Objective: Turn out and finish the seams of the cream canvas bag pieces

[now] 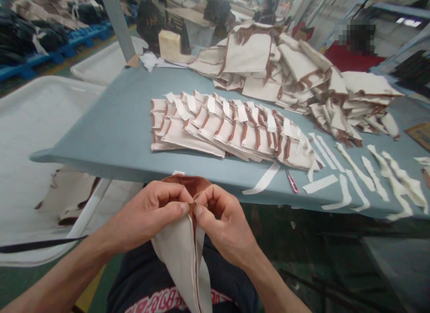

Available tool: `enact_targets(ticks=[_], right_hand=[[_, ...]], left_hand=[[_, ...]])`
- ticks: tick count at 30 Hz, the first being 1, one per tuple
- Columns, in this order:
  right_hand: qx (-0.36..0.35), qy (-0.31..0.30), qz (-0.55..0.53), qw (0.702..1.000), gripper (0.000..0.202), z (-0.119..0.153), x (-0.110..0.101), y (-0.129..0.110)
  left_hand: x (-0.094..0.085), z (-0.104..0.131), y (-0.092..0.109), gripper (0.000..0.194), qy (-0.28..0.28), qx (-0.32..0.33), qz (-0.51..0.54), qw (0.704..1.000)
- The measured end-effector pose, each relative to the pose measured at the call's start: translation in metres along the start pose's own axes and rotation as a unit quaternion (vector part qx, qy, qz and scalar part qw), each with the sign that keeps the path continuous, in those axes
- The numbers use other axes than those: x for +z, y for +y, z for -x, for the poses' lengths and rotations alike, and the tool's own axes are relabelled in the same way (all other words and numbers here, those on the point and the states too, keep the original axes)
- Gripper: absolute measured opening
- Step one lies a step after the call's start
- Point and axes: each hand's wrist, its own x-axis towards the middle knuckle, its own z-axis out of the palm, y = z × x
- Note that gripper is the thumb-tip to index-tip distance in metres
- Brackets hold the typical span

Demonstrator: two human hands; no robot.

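Observation:
A cream fabric piece with brown edging point(174, 245) hangs down in front of my body, between my two hands. My left hand point(157, 210) pinches its upper edge near the seam. Right beside it, my right hand point(221, 219) pinches the same edge, thumb and fingers pressed together. The fingertips almost meet at the top of the brown seam. Behind the fingers, a brown inner part point(193, 183) of the piece shows. What lies exactly between the fingertips is too small to make out.
Overlapping cream pieces with brown edges point(215, 129) lie on the blue-grey table point(101, 124). A larger heap point(248, 53) is behind them. White strips point(320, 184) and a small pink tool point(292, 183) lie near the front edge. White bins point(40, 111) stand at left.

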Motion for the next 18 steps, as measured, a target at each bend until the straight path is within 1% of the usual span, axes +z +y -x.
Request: enact_targets(ticks=[4,7,10,13,15,16,18], right_hand=[[-0.005,-0.012,-0.006,1.000,0.021,0.000,-0.004,-0.004],[0.024,-0.058,-0.056,0.997,0.026,-0.003,-0.009,-0.003],[0.059,-0.108,-0.128,0.984,0.035,-0.007,-0.011,-0.002],[0.062,-0.130,-0.138,0.980,0.036,-0.010,-0.011,-0.001],[0.046,-0.140,-0.132,0.980,0.027,-0.011,-0.011,0.000],[0.027,-0.136,-0.123,0.983,0.022,-0.012,-0.012,0.000],[-0.036,-0.099,-0.070,0.992,0.014,-0.014,-0.014,0.001]], left_hand=[[-0.004,0.002,0.000,0.033,-0.027,-0.006,-0.012,1.000],[-0.006,0.000,0.001,0.032,-0.041,0.004,-0.022,0.999],[-0.007,-0.002,0.000,0.031,-0.058,0.003,-0.010,0.998],[-0.010,-0.003,-0.005,0.033,-0.079,-0.007,0.013,0.997],[-0.012,-0.001,-0.008,0.034,-0.086,-0.013,0.032,0.996],[-0.014,0.000,-0.009,0.034,-0.091,-0.016,0.039,0.995],[-0.016,0.003,-0.009,0.033,-0.104,-0.022,0.040,0.994]])
